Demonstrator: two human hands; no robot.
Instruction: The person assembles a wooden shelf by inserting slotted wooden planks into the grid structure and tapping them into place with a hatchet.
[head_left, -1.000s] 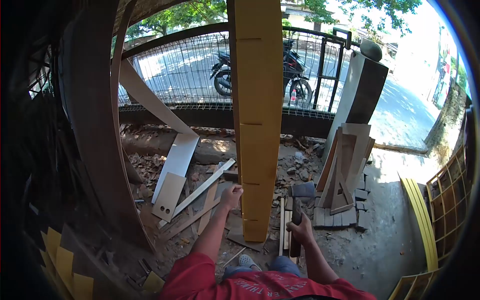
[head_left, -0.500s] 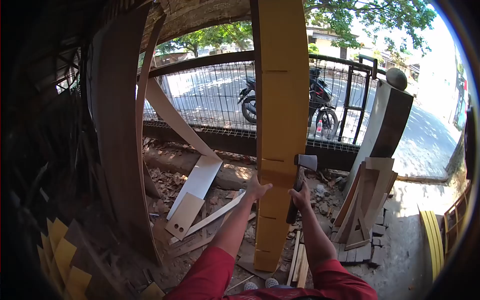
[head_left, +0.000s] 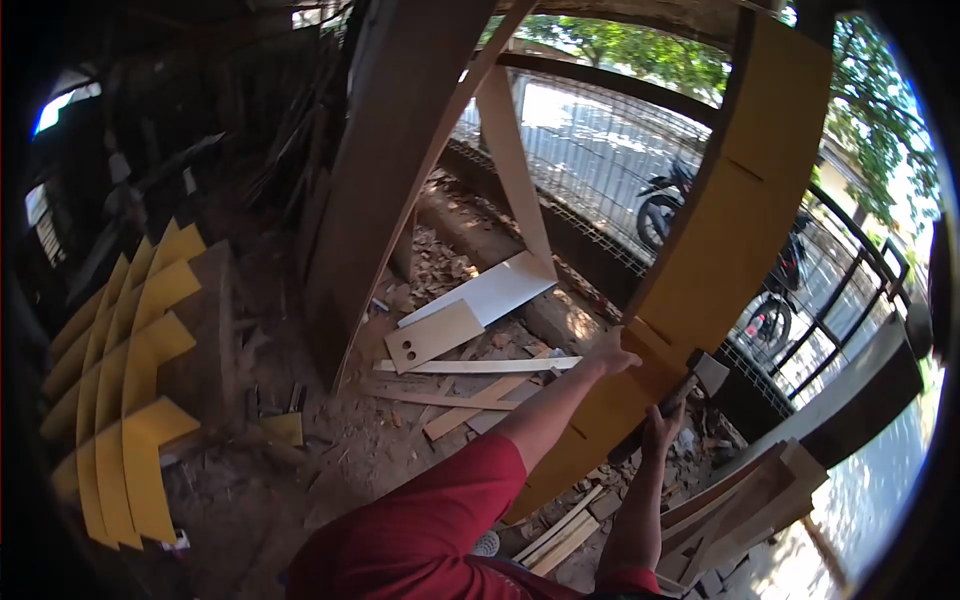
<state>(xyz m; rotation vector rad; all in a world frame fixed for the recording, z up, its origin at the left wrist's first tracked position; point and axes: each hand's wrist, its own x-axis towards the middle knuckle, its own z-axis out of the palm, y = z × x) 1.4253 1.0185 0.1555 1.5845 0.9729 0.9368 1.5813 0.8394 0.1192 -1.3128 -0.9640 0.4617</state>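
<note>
A long yellow board stands in front of me, slanting across the view, with short dark slots cut across it. My left hand is closed around its left edge, thumb on the front face. On the board's other edge, my right hand is wrapped round the dark handle of a hatchet, head uppermost. Its handle lies against or close beside the board; I cannot tell whether they touch.
Yellow interlocked slats stand at left. A tall brown panel rises beside white and pale board offcuts on littered ground. Behind are a wire fence and a motorcycle. Wood scraps lean at right.
My view has swung left and tilted, bringing the yellow slats fully into sight. Both hands keep their holds on the board and the hatchet.
</note>
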